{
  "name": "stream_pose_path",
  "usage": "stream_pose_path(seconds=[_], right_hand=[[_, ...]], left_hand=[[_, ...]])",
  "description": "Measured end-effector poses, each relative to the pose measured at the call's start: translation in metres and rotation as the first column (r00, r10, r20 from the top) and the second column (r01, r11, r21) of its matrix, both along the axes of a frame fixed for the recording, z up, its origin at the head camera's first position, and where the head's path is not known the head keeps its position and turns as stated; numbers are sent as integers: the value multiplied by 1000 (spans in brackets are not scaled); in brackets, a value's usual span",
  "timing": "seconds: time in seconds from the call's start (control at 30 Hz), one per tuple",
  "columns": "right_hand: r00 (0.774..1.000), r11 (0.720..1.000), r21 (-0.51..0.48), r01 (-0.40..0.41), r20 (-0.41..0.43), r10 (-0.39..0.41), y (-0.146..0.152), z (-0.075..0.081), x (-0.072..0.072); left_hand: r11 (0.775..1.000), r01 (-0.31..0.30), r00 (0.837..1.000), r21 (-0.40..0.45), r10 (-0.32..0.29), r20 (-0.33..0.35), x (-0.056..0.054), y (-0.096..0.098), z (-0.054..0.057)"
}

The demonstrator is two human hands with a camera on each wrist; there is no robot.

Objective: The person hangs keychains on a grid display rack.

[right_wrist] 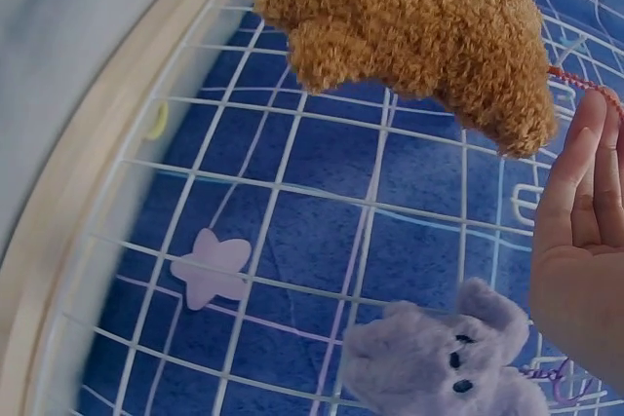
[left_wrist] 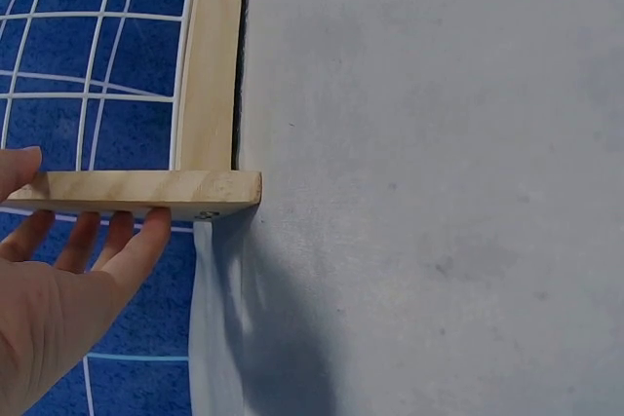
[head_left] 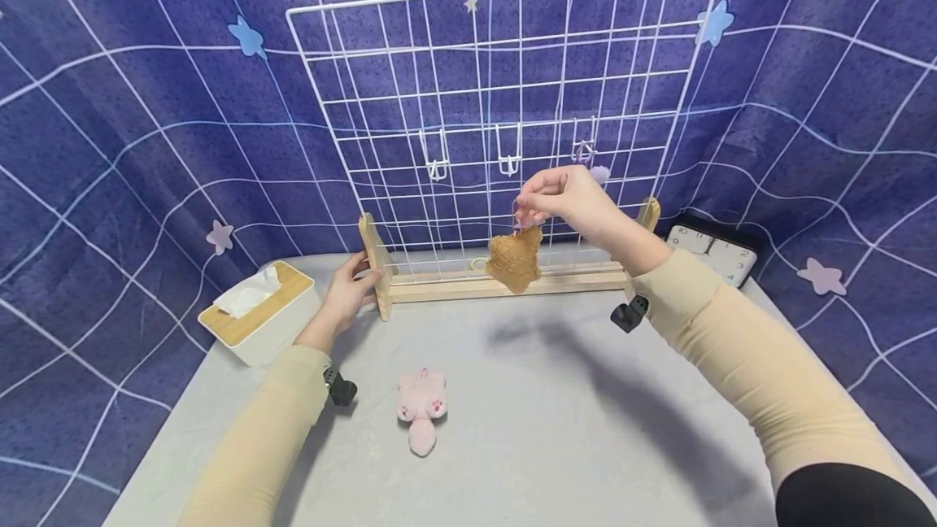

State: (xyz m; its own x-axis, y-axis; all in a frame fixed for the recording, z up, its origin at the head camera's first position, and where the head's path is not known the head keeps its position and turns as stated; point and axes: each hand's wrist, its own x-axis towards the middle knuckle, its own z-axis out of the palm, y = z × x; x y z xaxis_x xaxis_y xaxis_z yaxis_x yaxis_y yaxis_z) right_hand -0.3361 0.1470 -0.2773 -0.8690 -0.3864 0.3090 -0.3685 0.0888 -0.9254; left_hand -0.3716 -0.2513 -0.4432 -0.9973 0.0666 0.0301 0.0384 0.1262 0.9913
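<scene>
My right hand (head_left: 578, 198) pinches the bead chain (right_wrist: 577, 79) of a brown plush keychain (head_left: 516, 260), which hangs in front of the white wire grid (head_left: 505, 88). In the right wrist view, a lilac plush toy (right_wrist: 429, 353) hangs against the grid just below that hand. At the grid's left end, my left hand (head_left: 347, 295) grips the wooden foot (left_wrist: 146, 185) of its stand, thumb on one side and fingers on the other. A pink plush toy (head_left: 421, 407) lies on the table between both forearms.
White hooks (head_left: 508, 163) sit on the grid, the right one near the lilac plush. A tissue box (head_left: 256, 311) stands at the left, and a white clock (head_left: 713, 250) leans at the back right. Behind everything hangs a blue patterned curtain (head_left: 183, 104). The table (head_left: 498, 429) is pale grey.
</scene>
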Motion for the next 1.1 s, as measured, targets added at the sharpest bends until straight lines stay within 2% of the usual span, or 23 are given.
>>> stream_pose_path(seconds=[0.1, 0.17, 0.27, 0.53, 0.67, 0.87, 1.1], right_hand=[[1000, 1000, 6, 8, -5, -8, -1, 5, -2], [1000, 1000, -2, 15, -9, -15, -2, 8, -3], [1000, 1000, -25, 4, -15, -4, -4, 13, -4], [998, 997, -57, 44, -48, -47, -8, 22, -5], [998, 994, -100, 52, -30, -55, -9, 24, -8], [999, 983, -178, 50, 11, -49, -9, 24, -14], [998, 985, -162, 62, 14, -61, -9, 21, -20]], left_hand=[[1000, -2, 1000, 5, 2, 2, 0, 0, 0], [1000, -9, 1000, 4, 9, 1, -3, -1, -4], [1000, -11, 1000, 10, 11, 10, -2, 0, -2], [999, 13, 999, 31, -14, 33, 14, 6, 20], [999, 17, 999, 30, -18, 34, 18, 9, 25], [999, 18, 999, 34, -19, 26, 17, 9, 25], [999, 15, 1000, 32, -16, 27, 17, 9, 24]])
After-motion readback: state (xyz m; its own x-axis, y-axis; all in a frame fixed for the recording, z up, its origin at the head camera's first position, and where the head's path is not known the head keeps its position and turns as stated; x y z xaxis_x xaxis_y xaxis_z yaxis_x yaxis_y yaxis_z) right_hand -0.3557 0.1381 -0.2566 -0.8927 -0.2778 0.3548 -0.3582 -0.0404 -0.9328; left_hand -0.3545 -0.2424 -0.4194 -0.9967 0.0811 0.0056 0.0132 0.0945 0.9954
